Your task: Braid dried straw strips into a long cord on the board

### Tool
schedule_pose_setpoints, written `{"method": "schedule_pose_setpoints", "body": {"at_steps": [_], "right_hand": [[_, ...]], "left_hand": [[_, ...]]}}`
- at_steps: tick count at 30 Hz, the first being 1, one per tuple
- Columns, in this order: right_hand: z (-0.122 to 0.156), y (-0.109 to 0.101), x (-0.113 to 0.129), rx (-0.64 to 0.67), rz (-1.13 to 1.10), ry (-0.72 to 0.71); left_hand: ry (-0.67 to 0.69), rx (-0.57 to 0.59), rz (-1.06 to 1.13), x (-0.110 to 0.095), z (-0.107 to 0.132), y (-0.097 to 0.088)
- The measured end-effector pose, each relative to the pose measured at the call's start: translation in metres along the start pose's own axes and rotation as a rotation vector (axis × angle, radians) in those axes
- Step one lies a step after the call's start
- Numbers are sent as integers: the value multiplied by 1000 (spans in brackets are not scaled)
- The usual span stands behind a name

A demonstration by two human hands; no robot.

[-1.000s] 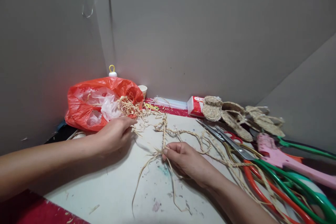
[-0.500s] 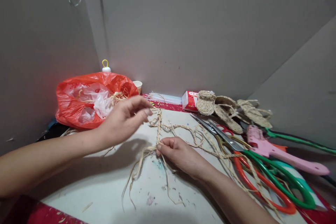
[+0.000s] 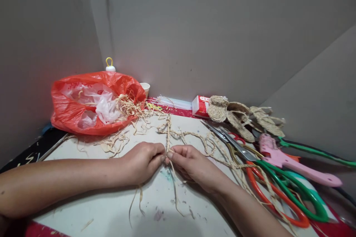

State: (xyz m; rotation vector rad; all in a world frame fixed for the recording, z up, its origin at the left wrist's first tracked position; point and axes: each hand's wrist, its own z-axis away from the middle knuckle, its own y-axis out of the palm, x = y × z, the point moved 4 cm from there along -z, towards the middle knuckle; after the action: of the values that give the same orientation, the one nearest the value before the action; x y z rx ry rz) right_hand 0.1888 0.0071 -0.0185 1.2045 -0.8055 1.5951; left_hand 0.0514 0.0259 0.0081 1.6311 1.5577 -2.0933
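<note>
A braided straw cord runs down the middle of the white board toward me, its lower end between my two hands. My left hand is closed, with loose straw strands trailing out below it. Thumb and fingers of my right hand pinch the braid's working end from the other side. Another strand hangs down toward me between the hands. The fingertips nearly meet, and the exact crossing of the strands is partly hidden. A further length of braid curves off to the right.
On the left a red plastic bag holds straw, with scraps around it. At right lie scissors with green handles, orange-handled scissors and a pink glue gun. Woven straw pieces, a red-white packet and a paper cup stand behind.
My left hand has come down and right from above the board to the braid's end and closed on the straw strands. My right hand keeps its pinch in nearly the same place.
</note>
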Motion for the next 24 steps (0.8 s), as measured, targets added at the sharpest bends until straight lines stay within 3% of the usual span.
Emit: {"method": "schedule_pose_setpoints", "body": {"at_steps": [7,10,15,21,24], "right_hand": [[1,-4,-5,3,-27,51],[1,-5,-8,-6,-27,58],[2,-4,-10,-13,-56,68],[2,-4,-12,-48,-46,81],[2,-4,-12,-37,-57,75]], "left_hand": [[-97,-192,483,21,-12,-4],[-124,-199,627,27,-16,0],[-202,-164,773,27,-13,9],[-253,-301,779,25,-8,3],[-270,-269,834,23,-6,6]]}}
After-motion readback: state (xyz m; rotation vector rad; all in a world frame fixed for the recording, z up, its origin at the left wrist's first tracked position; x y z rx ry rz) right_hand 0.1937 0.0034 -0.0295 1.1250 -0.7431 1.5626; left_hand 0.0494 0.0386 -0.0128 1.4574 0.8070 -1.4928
